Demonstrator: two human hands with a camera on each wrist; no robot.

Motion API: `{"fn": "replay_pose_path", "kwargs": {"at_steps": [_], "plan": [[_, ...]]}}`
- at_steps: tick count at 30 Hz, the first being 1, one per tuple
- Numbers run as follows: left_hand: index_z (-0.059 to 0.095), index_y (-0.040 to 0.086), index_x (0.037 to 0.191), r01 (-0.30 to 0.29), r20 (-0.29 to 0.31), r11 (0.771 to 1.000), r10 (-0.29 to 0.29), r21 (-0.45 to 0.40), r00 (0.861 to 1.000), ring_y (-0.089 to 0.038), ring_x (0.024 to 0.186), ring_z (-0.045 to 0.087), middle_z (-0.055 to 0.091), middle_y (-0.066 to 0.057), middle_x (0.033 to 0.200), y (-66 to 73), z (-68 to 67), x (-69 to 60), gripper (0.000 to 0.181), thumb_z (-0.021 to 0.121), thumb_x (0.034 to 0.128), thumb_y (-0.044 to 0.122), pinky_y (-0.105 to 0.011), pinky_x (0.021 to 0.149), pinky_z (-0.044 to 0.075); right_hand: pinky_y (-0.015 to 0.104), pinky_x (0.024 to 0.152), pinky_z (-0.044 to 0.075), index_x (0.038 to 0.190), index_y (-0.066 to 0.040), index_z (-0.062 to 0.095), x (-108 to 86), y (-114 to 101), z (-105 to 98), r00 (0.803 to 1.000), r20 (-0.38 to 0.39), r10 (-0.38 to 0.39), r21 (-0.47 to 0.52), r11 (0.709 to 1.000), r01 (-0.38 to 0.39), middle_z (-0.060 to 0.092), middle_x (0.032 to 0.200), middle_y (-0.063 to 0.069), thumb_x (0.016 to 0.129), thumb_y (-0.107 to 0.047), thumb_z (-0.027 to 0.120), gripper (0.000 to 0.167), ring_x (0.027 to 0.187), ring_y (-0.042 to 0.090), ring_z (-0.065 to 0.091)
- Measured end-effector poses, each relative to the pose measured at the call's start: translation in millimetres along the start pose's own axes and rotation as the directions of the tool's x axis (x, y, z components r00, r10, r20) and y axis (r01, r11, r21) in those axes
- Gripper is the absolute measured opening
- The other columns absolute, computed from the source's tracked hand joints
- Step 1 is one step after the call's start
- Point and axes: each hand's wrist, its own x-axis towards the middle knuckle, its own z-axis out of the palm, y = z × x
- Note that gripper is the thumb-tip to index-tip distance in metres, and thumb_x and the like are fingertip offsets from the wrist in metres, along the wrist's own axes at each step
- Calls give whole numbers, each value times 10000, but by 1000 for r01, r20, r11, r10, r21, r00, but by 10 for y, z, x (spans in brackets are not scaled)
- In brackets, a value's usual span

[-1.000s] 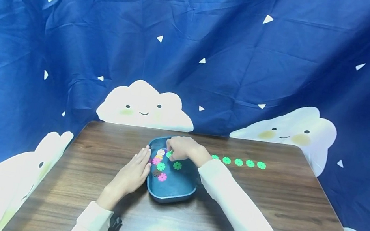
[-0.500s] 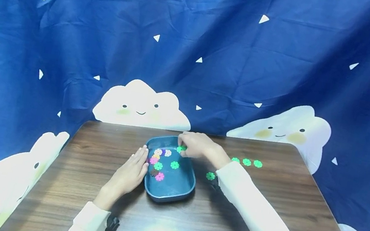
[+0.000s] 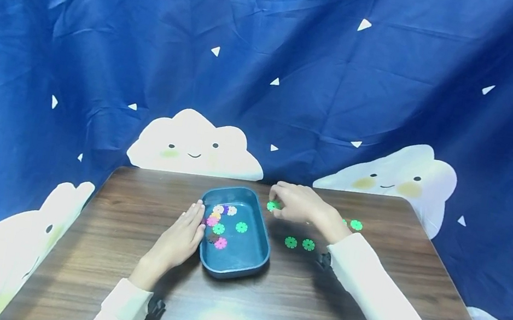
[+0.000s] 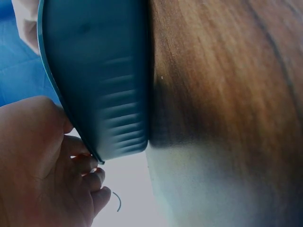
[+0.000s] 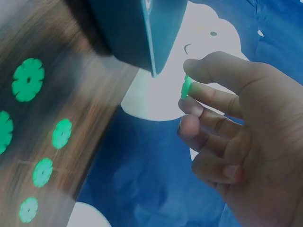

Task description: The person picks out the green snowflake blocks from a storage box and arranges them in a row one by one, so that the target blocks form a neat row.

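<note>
My right hand [image 3: 297,203] pinches a green flower-shaped plastic disc [image 3: 273,205] between thumb and fingertips, above the table just right of the tray. In the right wrist view this disc [image 5: 186,88] is seen edge-on. My left hand [image 3: 177,239] rests with fairly straight fingers along the left rim of the blue tray [image 3: 229,273]. Inside the tray lie a lone green disc [image 3: 241,227], another green disc [image 3: 218,228], a pink disc [image 3: 221,243], and a cluster of white, purple, orange, pink and brown ones by the left wall.
Two green discs, one of them the nearer-left disc [image 3: 291,242], lie right of the tray. Behind the right wrist, more green discs, such as the rightmost disc [image 3: 356,225], form a row partly hidden. A blue cloud-print curtain [image 3: 269,73] hangs behind the wooden table [image 3: 128,218].
My right hand has lifted a green disc from the tray and carried it right, past the rim. The left hand stays against the tray. The view has shifted slightly.
</note>
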Motion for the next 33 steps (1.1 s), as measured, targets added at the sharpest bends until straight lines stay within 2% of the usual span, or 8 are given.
{"fn": "replay_pose_path", "kwargs": {"at_steps": [5,12,18,21,26,33], "plan": [[309,-76,1636,2,7,1000,-2,2,1000,-395,1629,265,260,-225,1747,5,-11,-8,599,447,1140,231,-573,1318,285,396,782,573,1169,-182,703,-153,127,-12,1000,-16,24,18,1000,-24,670,1103,-14,927,-264,759,261,885,142,646],[312,-78,1634,-6,2,1000,6,12,1000,-405,1623,278,267,-229,1743,2,-1,-11,598,449,1139,228,-578,1313,293,422,766,583,1133,-184,702,-393,323,-13,996,-75,46,12,999,-45,675,1061,-34,889,-276,787,275,908,130,679],[306,-70,1639,7,3,1000,-7,5,1000,-382,1634,255,256,-217,1750,-2,3,-17,597,445,1143,231,-565,1320,281,384,678,529,1087,-195,698,-606,471,23,992,-114,49,2,999,-49,648,980,-21,889,-278,793,235,806,122,609],[306,-69,1640,5,1,1000,-5,4,1000,-388,1632,261,254,-214,1752,-5,-2,-12,597,445,1144,232,-565,1320,280,402,675,536,1085,-191,697,-709,539,45,991,-113,65,-1,998,-65,656,997,-22,898,-286,786,227,785,129,614],[292,-59,1648,5,4,1000,-5,12,1000,-383,1634,260,245,-207,1757,-17,-5,2,603,424,1148,252,-554,1324,278,471,746,586,1133,-166,700,-844,652,100,990,-98,97,-3,995,-97,691,1100,-31,908,-292,789,273,847,166,677],[301,-70,1641,-5,-3,1000,5,10,1000,-391,1632,256,247,-215,1753,-35,31,4,603,444,1144,241,-566,1320,282,423,683,563,1105,-171,691,-1023,780,190,989,-81,126,21,992,-125,683,1067,-26,900,-271,789,248,810,114,653]]}}
